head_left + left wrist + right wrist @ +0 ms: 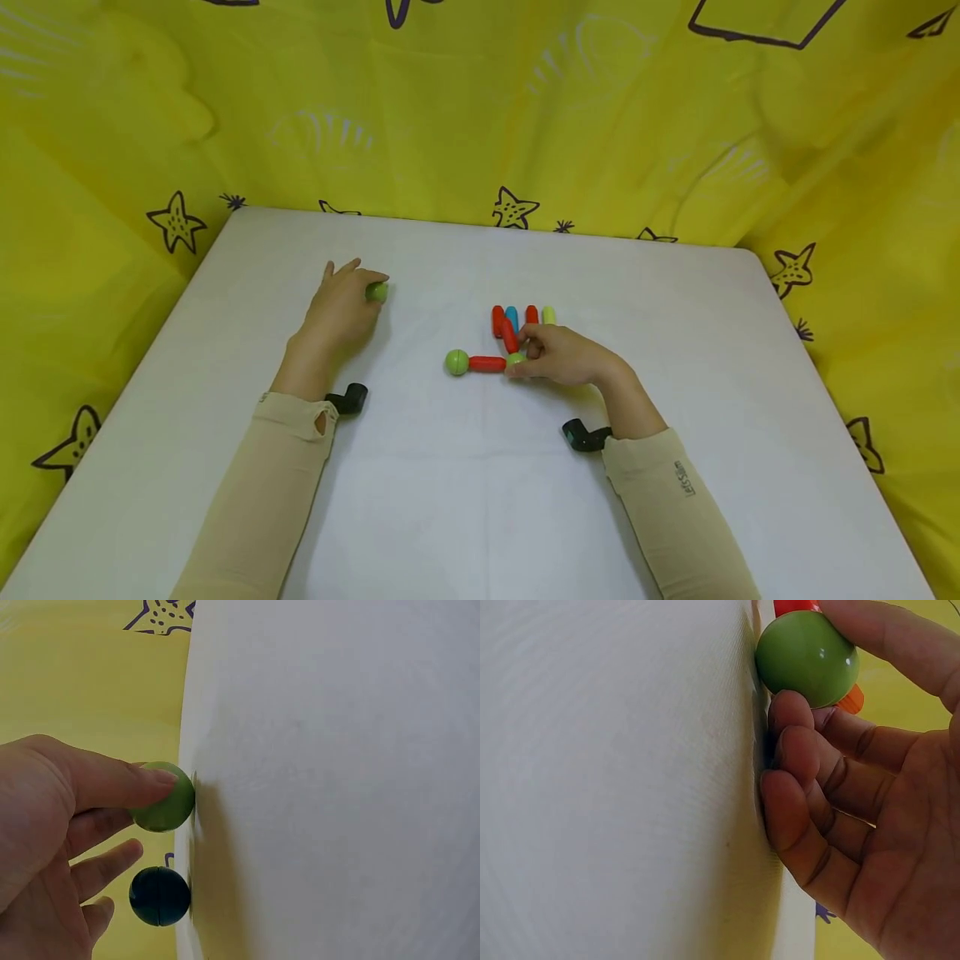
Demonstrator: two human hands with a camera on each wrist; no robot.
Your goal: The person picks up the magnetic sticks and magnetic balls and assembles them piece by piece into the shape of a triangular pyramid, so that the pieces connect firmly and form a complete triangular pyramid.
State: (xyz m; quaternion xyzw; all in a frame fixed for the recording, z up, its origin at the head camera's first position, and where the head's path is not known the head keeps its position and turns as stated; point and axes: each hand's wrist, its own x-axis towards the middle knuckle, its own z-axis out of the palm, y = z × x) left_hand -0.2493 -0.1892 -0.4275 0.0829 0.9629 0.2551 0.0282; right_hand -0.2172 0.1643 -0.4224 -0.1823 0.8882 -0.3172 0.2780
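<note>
My left hand (341, 302) is at the back left of the table, thumb and fingers pinching a light green ball (165, 799) close to the tabletop. A dark blue ball (160, 895) stands just beyond its lower fingers in the left wrist view; the hand hides it in the head view. Near the middle, my right hand (566, 354) grips another green ball (808, 660) between thumb and fingers. A red rod (487, 364) joins that ball to a further green ball (457, 362) on the left. A second red rod (510, 336) slants back from the gripped ball.
Behind the right hand lie several loose rods: a red rod (498, 321), a blue rod (512, 317), another red rod (532, 314) and a yellow-green rod (549, 316). The white table (450, 500) meets a yellow patterned curtain (465, 125) at its back and sides.
</note>
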